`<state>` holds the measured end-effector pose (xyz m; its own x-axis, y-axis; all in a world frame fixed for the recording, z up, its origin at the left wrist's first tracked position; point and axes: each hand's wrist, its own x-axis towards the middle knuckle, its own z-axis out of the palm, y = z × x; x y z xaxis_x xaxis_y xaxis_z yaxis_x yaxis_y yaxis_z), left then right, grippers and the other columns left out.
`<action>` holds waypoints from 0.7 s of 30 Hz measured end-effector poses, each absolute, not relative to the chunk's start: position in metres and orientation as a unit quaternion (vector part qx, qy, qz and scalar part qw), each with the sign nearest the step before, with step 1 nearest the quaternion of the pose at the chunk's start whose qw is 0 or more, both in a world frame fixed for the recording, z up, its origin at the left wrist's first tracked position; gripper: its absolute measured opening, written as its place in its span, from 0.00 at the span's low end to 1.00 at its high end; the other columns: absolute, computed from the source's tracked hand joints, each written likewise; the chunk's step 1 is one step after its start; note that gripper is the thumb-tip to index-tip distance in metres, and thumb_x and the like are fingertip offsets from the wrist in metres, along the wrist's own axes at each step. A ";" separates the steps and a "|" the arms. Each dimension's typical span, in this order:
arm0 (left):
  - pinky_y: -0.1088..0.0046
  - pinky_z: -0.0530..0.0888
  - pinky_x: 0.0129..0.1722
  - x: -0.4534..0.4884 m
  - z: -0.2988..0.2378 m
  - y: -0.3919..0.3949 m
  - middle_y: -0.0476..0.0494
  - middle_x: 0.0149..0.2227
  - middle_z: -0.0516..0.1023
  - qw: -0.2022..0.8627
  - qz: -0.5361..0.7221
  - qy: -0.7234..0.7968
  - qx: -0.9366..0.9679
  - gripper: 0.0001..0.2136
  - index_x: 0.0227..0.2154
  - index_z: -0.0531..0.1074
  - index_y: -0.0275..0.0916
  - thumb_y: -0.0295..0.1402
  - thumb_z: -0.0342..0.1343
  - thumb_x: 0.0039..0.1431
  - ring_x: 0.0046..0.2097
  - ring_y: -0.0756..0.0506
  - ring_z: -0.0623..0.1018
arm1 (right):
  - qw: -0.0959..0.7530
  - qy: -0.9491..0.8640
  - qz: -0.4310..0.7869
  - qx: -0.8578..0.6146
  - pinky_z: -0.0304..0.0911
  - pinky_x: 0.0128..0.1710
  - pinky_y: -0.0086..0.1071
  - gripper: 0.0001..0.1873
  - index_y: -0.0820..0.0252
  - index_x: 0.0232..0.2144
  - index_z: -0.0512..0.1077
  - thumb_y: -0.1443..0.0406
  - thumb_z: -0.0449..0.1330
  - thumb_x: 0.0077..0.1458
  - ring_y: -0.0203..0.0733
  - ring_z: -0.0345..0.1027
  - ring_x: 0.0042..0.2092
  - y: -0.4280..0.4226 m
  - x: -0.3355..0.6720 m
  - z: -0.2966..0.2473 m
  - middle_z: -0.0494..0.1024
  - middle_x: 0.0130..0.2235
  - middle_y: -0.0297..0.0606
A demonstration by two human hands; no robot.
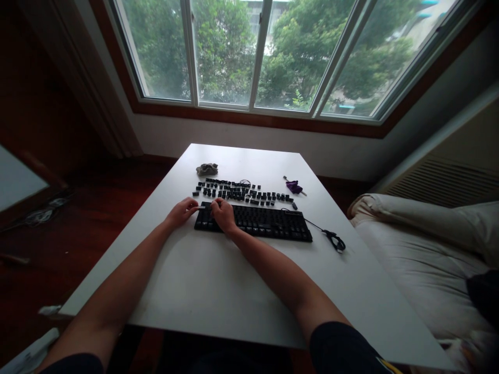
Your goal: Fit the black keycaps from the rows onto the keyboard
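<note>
A black keyboard [268, 223] lies across the middle of the white table [218, 291]. My left hand [181, 212] rests at its left end, fingers curled against the edge. My right hand [224, 214] sits on the keyboard's left part, fingers bent and pinched over the keys; what they hold is too small to make out. Several loose black keycaps [241, 190] lie in rows just behind the keyboard.
A crumpled grey cloth [207, 169] lies at the back left of the table. A purple-handled tool [294, 186] lies at the back right. The keyboard's cable [334, 239] coils to its right. A pale cushioned sofa [424, 254] stands right of the table.
</note>
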<state>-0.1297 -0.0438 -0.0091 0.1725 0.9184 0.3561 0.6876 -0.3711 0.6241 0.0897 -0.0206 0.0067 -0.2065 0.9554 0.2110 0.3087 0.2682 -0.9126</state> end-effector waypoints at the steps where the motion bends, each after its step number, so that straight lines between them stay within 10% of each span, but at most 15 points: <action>1: 0.67 0.73 0.42 -0.132 -0.010 -0.043 0.43 0.40 0.76 0.154 0.365 0.551 0.734 0.14 0.40 0.73 0.40 0.45 0.52 0.65 0.40 0.45 0.75 | 0.424 -0.669 0.391 -0.469 0.63 0.32 0.27 0.13 0.57 0.31 0.72 0.59 0.52 0.62 0.38 0.71 0.29 -0.020 0.090 0.006 0.75 0.22 0.31; 21: 0.71 0.65 0.33 -0.132 -0.014 -0.004 0.47 0.35 0.78 0.030 0.270 0.720 0.639 0.11 0.43 0.75 0.45 0.41 0.55 0.61 0.35 0.45 0.76 | 0.452 -0.641 0.461 -0.416 0.64 0.29 0.27 0.09 0.56 0.36 0.69 0.58 0.58 0.57 0.36 0.71 0.26 -0.018 0.087 0.002 0.73 0.26 0.29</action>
<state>-0.1322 -0.0038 -0.0143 -0.1820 0.9360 0.3012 0.9036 0.0384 0.4267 0.0867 -0.0176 0.0022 -0.2462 0.9494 0.1951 0.1164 0.2288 -0.9665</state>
